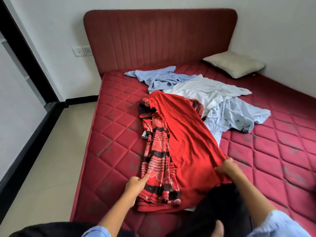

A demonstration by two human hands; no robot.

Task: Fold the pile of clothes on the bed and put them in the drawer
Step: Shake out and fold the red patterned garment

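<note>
Folding's barely started: left hand (pixel 136 183) and right hand (pixel 228 169) have fingers clamped on the red shirt (pixel 184 142) spread on the bed (pixel 273 151), blue clothes (pixel 196 93) still unfolded behind, no drawer in sight.

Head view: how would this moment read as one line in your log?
stage: folding | left hand: pinches red garment | right hand: grips its right edge | unfolded: blue shirt, white garment | drawer: unseen
</note>
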